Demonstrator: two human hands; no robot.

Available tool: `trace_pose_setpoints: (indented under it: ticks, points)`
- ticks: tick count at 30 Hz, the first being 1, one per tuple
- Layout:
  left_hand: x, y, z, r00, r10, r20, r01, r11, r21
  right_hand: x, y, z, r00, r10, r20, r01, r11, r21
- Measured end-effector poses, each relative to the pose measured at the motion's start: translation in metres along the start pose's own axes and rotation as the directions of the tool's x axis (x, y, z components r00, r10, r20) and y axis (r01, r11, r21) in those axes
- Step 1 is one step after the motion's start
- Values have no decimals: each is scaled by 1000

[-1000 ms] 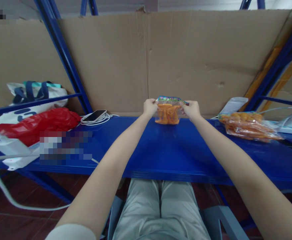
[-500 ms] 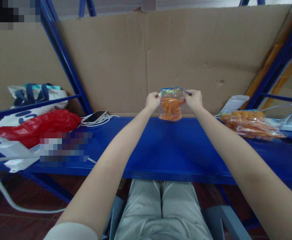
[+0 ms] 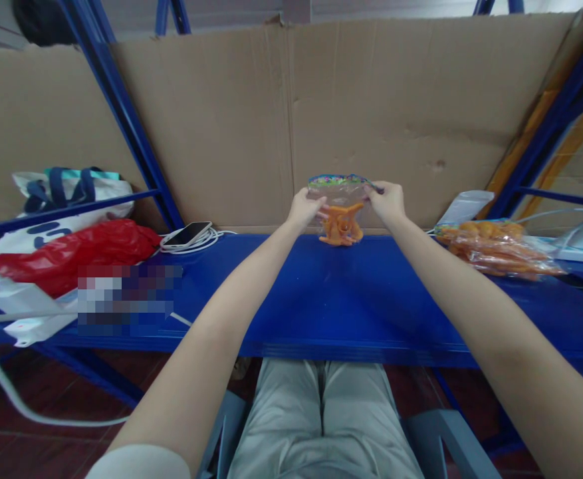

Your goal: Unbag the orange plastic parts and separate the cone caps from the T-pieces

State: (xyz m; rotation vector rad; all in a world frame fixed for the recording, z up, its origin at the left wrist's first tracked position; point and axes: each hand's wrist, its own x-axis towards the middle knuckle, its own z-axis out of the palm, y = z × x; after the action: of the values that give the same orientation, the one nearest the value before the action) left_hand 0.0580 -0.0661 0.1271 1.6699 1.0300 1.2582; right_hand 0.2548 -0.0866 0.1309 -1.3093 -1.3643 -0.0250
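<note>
Between my two hands hangs a clear plastic bag with a colourful top strip, held up just above the far side of the blue table. Orange pieces lie bunched in its lower part; their exact kind is hard to make out. My left hand grips the bag's left side, its thumb against the clear plastic. The upper right corner is pinched by my right hand, where a small dark bit shows at the fingertips.
At right lie filled clear bags of orange items. On the left are a phone on a coiled white cable, a red plastic bag, a tote bag and a white power strip. Cardboard stands behind the blue table.
My left hand has shifted its grip a little down on the bag's left side. The bag's top strip now spreads wider and bows, and the orange pieces have bunched differently. My right hand stays put.
</note>
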Motion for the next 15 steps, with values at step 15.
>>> trace_pose_setpoints:
  ticks: [15]
  points:
    - [-16,-15,10,962,-233,144,238,971,-18,-34,7,-13,871,359,336,-416,902,116]
